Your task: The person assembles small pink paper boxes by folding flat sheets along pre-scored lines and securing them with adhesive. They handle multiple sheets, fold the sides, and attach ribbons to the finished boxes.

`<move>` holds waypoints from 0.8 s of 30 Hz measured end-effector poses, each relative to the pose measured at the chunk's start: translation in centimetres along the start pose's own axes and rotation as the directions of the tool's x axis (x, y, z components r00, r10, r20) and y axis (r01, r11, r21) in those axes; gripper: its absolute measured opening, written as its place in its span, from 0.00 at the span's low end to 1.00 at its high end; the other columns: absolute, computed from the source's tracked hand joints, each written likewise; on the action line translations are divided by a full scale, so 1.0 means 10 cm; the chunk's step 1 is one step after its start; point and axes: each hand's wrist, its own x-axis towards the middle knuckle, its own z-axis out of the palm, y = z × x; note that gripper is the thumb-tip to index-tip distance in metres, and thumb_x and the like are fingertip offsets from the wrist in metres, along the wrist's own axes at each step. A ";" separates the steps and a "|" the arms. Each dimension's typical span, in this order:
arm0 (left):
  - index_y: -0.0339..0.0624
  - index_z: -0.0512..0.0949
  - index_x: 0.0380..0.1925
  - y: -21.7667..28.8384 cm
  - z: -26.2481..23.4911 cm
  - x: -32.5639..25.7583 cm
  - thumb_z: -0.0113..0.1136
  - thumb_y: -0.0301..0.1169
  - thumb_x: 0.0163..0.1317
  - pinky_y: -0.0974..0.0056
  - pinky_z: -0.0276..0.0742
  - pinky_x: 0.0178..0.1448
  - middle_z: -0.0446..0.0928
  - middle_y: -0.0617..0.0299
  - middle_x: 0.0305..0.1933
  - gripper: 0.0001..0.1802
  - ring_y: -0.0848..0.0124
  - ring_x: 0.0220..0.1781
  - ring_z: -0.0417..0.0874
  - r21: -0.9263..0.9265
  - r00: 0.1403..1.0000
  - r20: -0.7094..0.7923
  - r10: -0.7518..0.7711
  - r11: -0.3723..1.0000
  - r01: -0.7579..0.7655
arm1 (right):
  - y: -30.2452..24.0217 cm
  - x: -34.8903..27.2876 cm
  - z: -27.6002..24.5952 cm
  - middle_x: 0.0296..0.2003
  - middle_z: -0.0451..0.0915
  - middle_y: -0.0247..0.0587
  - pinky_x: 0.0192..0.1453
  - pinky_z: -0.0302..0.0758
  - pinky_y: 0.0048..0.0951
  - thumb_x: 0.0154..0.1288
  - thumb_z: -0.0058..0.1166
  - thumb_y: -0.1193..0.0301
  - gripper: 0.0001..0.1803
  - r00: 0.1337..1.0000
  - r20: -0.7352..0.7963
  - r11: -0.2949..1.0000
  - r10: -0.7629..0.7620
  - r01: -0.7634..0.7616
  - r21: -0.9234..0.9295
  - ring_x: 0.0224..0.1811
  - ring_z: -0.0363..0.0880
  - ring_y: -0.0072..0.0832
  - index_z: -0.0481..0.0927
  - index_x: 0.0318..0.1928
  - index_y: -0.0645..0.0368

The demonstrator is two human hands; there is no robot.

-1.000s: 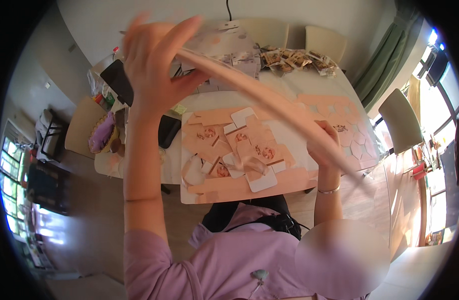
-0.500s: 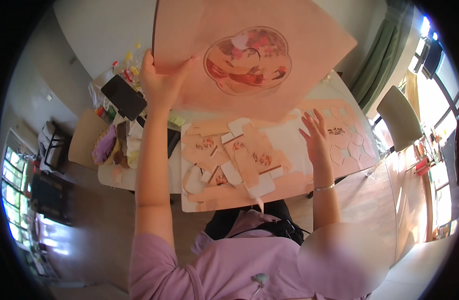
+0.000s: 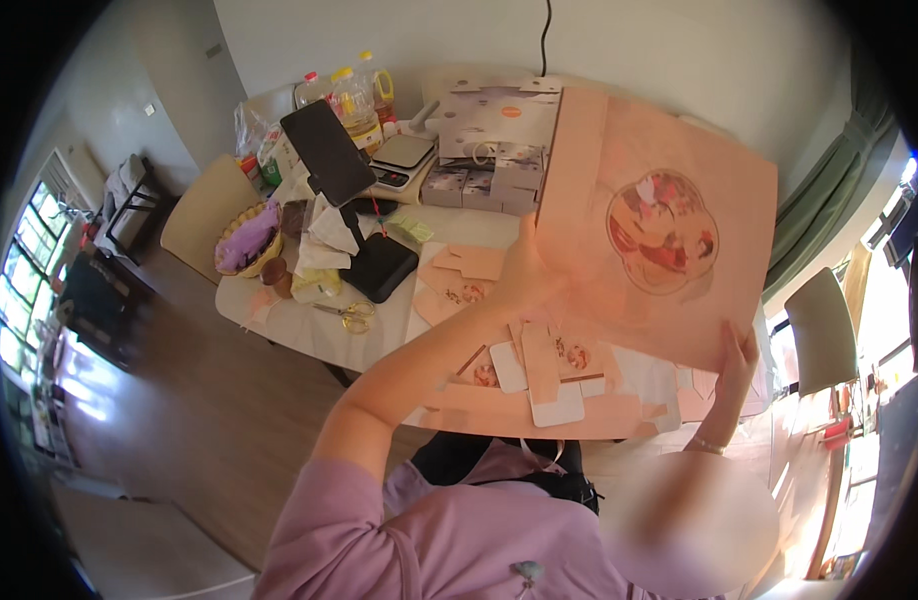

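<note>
Fingers (image 3: pixel 745 350) at left edge and lower-right corner of pink panel (image 3: pixel 579 200).

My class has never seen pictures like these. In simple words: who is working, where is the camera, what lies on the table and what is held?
No machine appears here, only a person at work. The picture looks bent because it comes from a wide camera worn on the head, looking down. The bare left hand holds a large pink sheet by its left edge; the right hand holds it near the lower right corner. On the table are smaller pink card pieces, scissors, a scale, bottles and a black screen on a stand.
</note>
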 end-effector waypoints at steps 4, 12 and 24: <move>0.36 0.61 0.61 -0.08 0.05 0.00 0.80 0.31 0.41 0.59 0.77 0.58 0.79 0.51 0.52 0.48 0.62 0.53 0.82 0.015 0.996 -0.033 0.080 0.997 -0.079 | -0.07 -0.16 -0.11 0.55 0.78 0.41 0.59 0.74 0.24 0.70 0.55 0.74 0.21 0.996 0.072 0.996 0.051 -0.055 0.064 0.55 0.78 0.24 0.72 0.61 0.67; 0.38 0.66 0.60 -0.23 -0.35 0.48 0.77 0.22 0.45 0.63 0.79 0.58 0.79 0.58 0.53 0.41 0.69 0.54 0.81 -0.241 0.998 -0.044 -0.042 0.970 0.030 | -0.32 -0.08 0.39 0.25 0.78 0.31 0.12 0.60 0.19 0.73 0.53 0.69 0.16 0.956 0.181 0.973 0.230 -0.227 -0.040 0.12 0.68 0.17 0.74 0.58 0.61; 0.35 0.72 0.61 -0.19 -1.52 0.63 0.62 0.23 0.63 0.65 0.76 0.59 0.79 0.59 0.56 0.25 0.70 0.57 0.80 -0.481 0.951 0.017 -0.309 0.831 0.279 | 0.25 0.90 1.63 0.25 0.78 0.28 0.19 0.71 0.17 0.73 0.55 0.66 0.12 0.874 0.368 0.828 0.318 -0.445 0.341 0.17 0.74 0.17 0.78 0.51 0.58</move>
